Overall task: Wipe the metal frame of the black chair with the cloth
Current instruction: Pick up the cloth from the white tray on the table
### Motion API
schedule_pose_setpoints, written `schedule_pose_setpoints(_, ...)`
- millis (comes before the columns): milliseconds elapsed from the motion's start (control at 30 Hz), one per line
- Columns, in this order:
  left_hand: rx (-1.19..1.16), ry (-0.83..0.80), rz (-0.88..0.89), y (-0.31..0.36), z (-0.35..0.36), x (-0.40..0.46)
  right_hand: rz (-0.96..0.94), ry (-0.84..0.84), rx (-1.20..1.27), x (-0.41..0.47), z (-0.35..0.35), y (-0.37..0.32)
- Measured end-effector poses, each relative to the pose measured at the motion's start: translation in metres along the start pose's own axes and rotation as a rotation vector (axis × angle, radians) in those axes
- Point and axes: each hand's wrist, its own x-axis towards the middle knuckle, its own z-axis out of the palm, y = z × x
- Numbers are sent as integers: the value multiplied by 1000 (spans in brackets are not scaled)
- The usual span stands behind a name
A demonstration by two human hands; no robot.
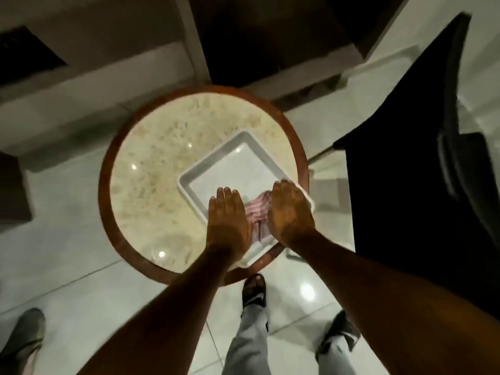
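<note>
A pink striped cloth (pixel 258 212) lies in a white square tray (pixel 216 169) on a round table. My left hand (pixel 228 220) rests flat, fingers together, on the cloth's left side. My right hand (pixel 290 212) covers its right side with the fingers curled down over it; whether they grip the cloth is hidden. The black chair (pixel 422 163) stands to the right of the table, and a thin metal bar (pixel 320 154) of its frame shows at its left edge.
The round table (pixel 151 163) has a speckled stone top and a brown wooden rim. My feet (pixel 254 290) stand on glossy white tiles below it. Another person's shoe (pixel 24 336) shows at the lower left. Dark furniture lines the back wall.
</note>
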Motion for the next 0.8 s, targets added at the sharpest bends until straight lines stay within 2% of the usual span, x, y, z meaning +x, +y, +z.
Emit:
schedule_pose_setpoints(33,-2,-80,-33,2,7,8,-20,0,-16,1,10,0)
schedule_pose_setpoints(133,-80,-234,-112,1,14,38,14,-98,158,12,22,2)
schedule_pose_setpoints(233,-86,-324,-129,-3,18,57,132,-190,182,35,23,-2)
schedule_pose_setpoints(300,-190,-352,-157,-7,16,62,282,-219,226,49,17,-1)
schedule_pose_setpoints(367,-411,-362,-217,-10,10,62,348,-311,349,58,15,4)
schedule_pose_setpoints(433,-658,-312,-264,-9,0,52,429,-359,606,57,11,11)
schedule_pose_setpoints(533,-1084,-143,-296,-9,-23,25,592,-192,1207,27,-10,23)
schedule_pose_setpoints(600,-1242,-108,-275,-7,-43,4,605,-110,1463,-8,-27,29)
schedule_pose_setpoints(700,-1396,-198,-171,5,-69,-24,558,-26,1619,-68,-43,44)
schedule_pose_setpoints(800,-1604,-433,-113,29,-80,-52,523,-4,1956,-128,-39,63)
